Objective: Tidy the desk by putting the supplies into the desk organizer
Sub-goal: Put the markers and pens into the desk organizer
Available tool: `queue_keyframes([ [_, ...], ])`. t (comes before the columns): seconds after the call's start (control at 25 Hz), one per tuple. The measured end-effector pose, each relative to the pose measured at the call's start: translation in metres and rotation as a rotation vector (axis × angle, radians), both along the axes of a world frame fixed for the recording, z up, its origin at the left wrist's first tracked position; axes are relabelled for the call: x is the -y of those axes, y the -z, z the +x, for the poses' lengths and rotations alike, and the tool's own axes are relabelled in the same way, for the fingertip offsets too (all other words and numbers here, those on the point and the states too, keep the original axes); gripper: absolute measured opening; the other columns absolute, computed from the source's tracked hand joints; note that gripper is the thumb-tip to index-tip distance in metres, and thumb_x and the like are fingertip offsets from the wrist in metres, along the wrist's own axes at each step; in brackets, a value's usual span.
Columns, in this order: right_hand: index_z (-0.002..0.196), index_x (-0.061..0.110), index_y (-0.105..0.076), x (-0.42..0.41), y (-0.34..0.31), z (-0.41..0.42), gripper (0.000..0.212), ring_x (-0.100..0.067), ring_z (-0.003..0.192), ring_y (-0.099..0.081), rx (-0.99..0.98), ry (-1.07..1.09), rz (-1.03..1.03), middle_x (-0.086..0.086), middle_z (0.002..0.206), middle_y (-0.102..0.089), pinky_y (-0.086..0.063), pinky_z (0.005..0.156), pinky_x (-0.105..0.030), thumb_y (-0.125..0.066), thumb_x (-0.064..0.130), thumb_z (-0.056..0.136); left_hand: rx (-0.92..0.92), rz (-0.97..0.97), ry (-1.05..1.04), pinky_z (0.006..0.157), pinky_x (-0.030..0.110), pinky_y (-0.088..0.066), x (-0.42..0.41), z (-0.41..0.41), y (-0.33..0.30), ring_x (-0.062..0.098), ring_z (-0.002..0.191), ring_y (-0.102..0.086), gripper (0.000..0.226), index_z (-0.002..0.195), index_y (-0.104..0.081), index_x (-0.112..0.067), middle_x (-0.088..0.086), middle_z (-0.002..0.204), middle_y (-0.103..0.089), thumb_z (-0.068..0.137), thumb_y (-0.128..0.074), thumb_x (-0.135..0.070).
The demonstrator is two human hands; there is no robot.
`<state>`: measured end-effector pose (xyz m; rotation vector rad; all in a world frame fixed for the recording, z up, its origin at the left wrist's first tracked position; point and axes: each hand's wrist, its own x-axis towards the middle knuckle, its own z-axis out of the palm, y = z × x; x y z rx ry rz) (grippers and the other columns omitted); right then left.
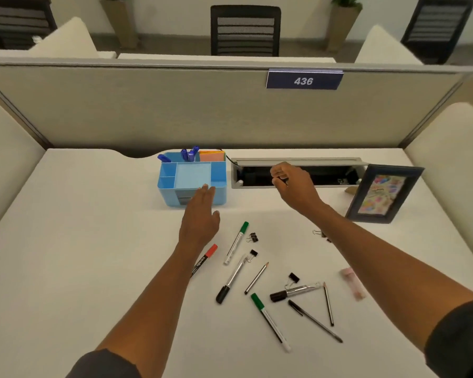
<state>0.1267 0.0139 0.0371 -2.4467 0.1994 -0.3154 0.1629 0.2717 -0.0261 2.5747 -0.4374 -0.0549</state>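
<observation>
White desk point(93, 241), left hand point(200, 214) flat, grip open, right hand point(292, 184) grip pinching something small

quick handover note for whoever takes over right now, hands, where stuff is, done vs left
Left hand: open, flat, fingers at the front of the blue organizer, holding nothing.
Right hand: raised over the cable tray, fingers pinched on something small and dark; cannot tell what.
Done: blue markers and sticky notes sit in the organizer's back compartments; front compartments look bare.
Left on the desk: red marker, two green markers, two black markers, pencils, pen, binder clips, pink eraser.
</observation>
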Motion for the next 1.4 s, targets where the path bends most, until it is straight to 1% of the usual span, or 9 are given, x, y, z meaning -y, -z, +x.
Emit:
queue_keyframes([
  [0.16,0.113,0.014,-0.063,0.022,0.017,-0.057,0.02,-0.012,0.097,-0.06,-0.031,0.172,0.081,-0.001,0.109,-0.067,-0.049,0.085,-0.026,-0.056,0.016,0.095,0.013,-0.003,0.059,0.105,0.035,-0.037,0.028,-0.051,0.007,0.02,0.126,-0.047,0.044,0.137,-0.047,-0.022,0.0,0.14,-0.048,0.094,-0.054,-0.021],
  [0.36,0.106,0.013,-0.065,0.035,0.048,-0.121,0.017,-0.015,0.092,-0.065,0.004,0.313,0.201,-0.001,0.102,-0.069,-0.055,0.083,-0.029,-0.054,0.009,0.093,-0.009,0.037,0.07,0.086,0.037,-0.042,0.045,-0.091,0.025,0.023,0.099,-0.06,0.028,0.119,-0.06,-0.02,0.0,0.114,-0.058,0.091,-0.056,-0.022],
  [0.48,0.101,0.016,-0.065,0.031,0.065,-0.15,0.018,-0.013,0.09,-0.065,-0.04,0.32,0.244,0.005,0.097,-0.069,-0.054,0.082,-0.026,-0.055,0.006,0.09,-0.028,0.08,0.144,0.085,0.036,-0.039,0.054,-0.113,0.035,0.021,0.095,-0.062,0.021,0.11,-0.063,-0.024,-0.002,0.109,-0.059,0.091,-0.055,-0.028],
  [0.6,0.099,0.016,-0.066,0.024,0.076,-0.167,0.018,-0.012,0.089,-0.065,-0.082,0.322,0.261,0.006,0.098,-0.068,-0.051,0.082,-0.025,-0.056,0.005,0.09,0.031,0.224,0.025,0.077,0.036,-0.043,0.055,-0.114,0.04,0.022,0.089,-0.06,0.022,0.111,-0.059,-0.021,0.001,0.105,-0.057,0.091,-0.052,-0.024],
  [0.76,0.099,0.016,-0.067,0.015,0.08,-0.169,0.017,-0.006,0.088,-0.063,-0.113,0.329,0.264,0.01,0.095,-0.068,-0.05,0.083,-0.023,-0.056,0.007,0.09,0.041,0.408,-0.107,0.063,0.034,-0.036,0.044,-0.099,0.04,0.021,0.07,-0.056,0.012,0.094,-0.054,-0.016,0.002,0.088,-0.055,0.086,-0.057,-0.024],
  [0.96,0.099,0.02,-0.065,0.002,0.078,-0.155,0.016,-0.003,0.089,-0.062,-0.108,0.279,0.26,0.015,0.093,-0.066,-0.051,0.08,-0.023,-0.056,0.009,0.091,-0.06,0.573,-0.063,0.071,0.033,-0.033,0.036,-0.083,0.041,0.018,0.079,-0.058,0.012,0.094,-0.054,-0.019,-0.002,0.092,-0.058,0.091,-0.043,-0.022],
  [1.2,0.108,0.018,-0.063,-0.021,0.063,-0.121,0.016,-0.007,0.093,-0.063,-0.092,0.221,0.297,0.009,0.099,-0.066,-0.052,0.079,-0.021,-0.055,0.014,0.095,0.008,0.42,-0.073,0.075,0.034,-0.037,0.033,-0.073,0.026,0.017,0.079,-0.058,0.021,0.095,-0.056,-0.019,-0.003,0.09,-0.059,0.095,-0.039,-0.031],
  [1.32,0.122,0.016,-0.057,-0.044,0.044,-0.087,0.025,-0.012,0.091,-0.063,-0.158,0.195,0.309,0.005,0.105,-0.064,-0.043,0.066,-0.009,-0.053,0.022,0.097,0.019,0.28,-0.055,0.076,0.035,-0.038,0.03,-0.068,0.01,0.018,0.079,-0.058,0.021,0.1,-0.058,-0.02,-0.003,0.093,-0.06,0.096,-0.043,-0.033],
  [1.4,0.13,0.017,-0.05,-0.064,0.032,-0.06,0.033,-0.013,0.092,-0.061,-0.23,0.198,0.339,0.003,0.107,-0.061,-0.04,0.06,-0.009,-0.054,0.024,0.097,0.004,0.184,-0.044,0.075,0.034,-0.043,0.022,-0.065,0.0,0.019,0.081,-0.057,0.021,0.105,-0.058,-0.018,-0.001,0.099,-0.058,0.098,-0.044,-0.032],
])
